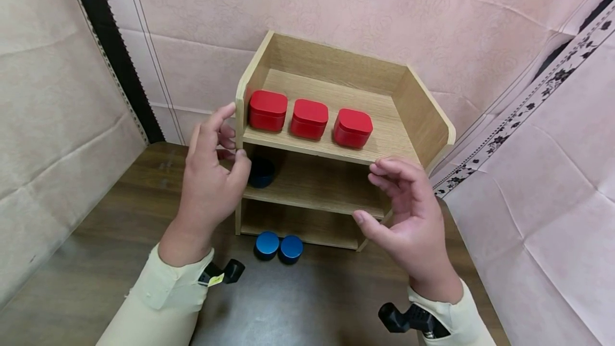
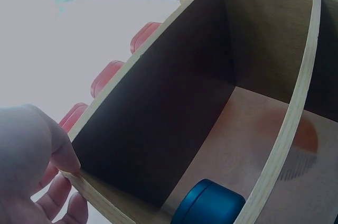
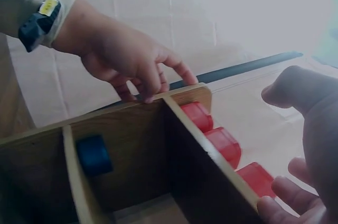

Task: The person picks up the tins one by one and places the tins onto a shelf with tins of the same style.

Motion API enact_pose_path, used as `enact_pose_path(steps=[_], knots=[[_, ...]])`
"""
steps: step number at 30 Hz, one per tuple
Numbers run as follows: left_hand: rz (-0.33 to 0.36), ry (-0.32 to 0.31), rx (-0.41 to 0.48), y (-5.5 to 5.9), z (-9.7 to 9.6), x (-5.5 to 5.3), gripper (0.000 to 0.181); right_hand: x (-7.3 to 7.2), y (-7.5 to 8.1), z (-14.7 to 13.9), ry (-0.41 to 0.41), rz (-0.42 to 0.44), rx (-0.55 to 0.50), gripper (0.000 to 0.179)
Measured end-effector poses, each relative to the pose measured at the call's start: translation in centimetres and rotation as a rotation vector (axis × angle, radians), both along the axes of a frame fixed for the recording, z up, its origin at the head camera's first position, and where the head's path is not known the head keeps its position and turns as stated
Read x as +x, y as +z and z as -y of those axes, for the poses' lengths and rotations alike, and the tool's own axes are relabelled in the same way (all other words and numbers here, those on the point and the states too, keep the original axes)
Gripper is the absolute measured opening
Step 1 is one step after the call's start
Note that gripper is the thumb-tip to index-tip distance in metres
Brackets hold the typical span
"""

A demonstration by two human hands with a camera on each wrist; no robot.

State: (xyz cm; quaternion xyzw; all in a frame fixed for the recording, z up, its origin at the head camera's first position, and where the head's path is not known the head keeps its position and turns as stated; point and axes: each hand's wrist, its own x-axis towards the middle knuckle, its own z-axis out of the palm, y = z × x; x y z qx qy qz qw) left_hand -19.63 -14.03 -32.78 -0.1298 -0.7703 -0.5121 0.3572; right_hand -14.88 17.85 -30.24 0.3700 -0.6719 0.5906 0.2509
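A small wooden shelf unit stands on the table, with red lidded boxes in a row on its top level. My left hand rests its fingertips and thumb on the unit's left side panel, near the front edge. My right hand is held near the front right corner, fingers loosely bent and nothing between them. On the middle level at the left sits a blue round tin, shadowed in the head view. Two more blue tins, a left one and a right one, stand on the table before the bottom level.
The brown wooden table reaches up to pale patterned cloth walls behind and at both sides. Black wrist cameras are strapped at both cream sleeves.
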Motion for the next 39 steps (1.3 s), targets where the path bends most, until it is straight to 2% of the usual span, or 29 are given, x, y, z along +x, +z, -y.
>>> enact_pose_path(steps=[15, 26, 39], knots=[[0.003, 0.001, -0.002, 0.0, 0.0, 0.0, 0.078, -0.2, -4.5, 1.2, 0.023, 0.117, 0.078, 0.083], [-0.016, -0.010, 0.011, 0.0, 0.0, -0.1, 0.077, -0.5, -7.7, 1.8, 0.003, 0.291, 0.117, 0.082], [-0.018, -0.014, 0.017, 0.0, 0.0, 0.0, 0.077, -1.1, -10.8, 2.2, -0.025, 0.382, 0.143, 0.079]])
